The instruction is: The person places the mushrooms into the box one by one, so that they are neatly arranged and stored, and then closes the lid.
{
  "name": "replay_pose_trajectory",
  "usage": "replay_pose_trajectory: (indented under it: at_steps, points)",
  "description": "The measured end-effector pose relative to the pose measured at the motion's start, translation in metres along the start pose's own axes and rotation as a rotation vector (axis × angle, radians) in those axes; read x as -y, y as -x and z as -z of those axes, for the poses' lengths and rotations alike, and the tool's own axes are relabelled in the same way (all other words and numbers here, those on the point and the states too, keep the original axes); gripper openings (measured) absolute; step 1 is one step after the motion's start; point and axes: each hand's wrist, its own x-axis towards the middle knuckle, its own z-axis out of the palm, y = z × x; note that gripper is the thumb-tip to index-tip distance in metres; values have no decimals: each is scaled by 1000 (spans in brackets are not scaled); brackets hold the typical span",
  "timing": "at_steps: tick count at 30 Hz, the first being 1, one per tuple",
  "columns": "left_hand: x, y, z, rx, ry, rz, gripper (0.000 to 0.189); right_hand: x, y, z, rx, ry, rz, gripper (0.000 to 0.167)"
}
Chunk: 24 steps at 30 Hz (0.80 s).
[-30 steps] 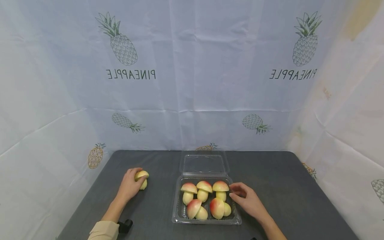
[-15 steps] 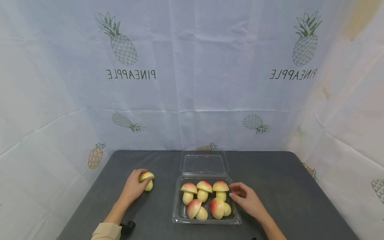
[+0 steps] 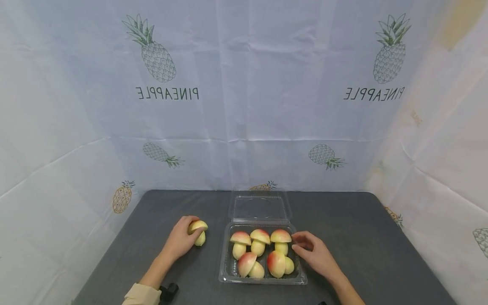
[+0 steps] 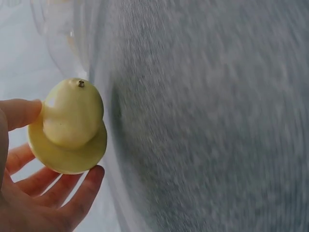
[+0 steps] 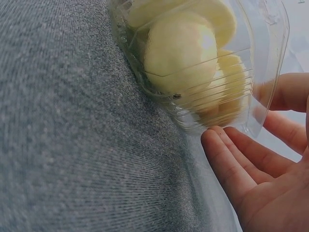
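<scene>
My left hand (image 3: pixel 180 238) holds a pale yellow mushroom (image 3: pixel 200 239), likely a model, left of the clear plastic box. Seen in the left wrist view, the mushroom (image 4: pixel 72 116) has its stem end towards the camera, with the thumb on one side and fingertips under the cap. At the box's right edge, my right hand (image 3: pixel 310 253) grips the rim between thumb and fingers; its fingertips touch the clear wall in the right wrist view. Inside the clear plastic box (image 3: pixel 263 281) lie several mushrooms (image 3: pixel 276 264) with red-tinged caps.
The box's hinged lid (image 3: pixel 260 208) lies folded back behind it. A dark grey cloth covers the table (image 3: pixel 335 220). White curtains (image 3: pixel 267 106) printed with pineapples stand along the back and both sides.
My left hand has moved right with the mushroom, closer to the box. My right hand and the box have stayed in place.
</scene>
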Motion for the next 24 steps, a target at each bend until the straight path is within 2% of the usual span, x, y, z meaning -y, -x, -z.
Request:
replay_pose_trajectory:
  at_steps: [10,24]
  points:
    - [-19,3,-4,-24,-9,-50,39,0,0,-1,-8,7,-7,34]
    - [-57,7,4,-146,-14,-236,34,1,0,-1,-10,15,-9,33]
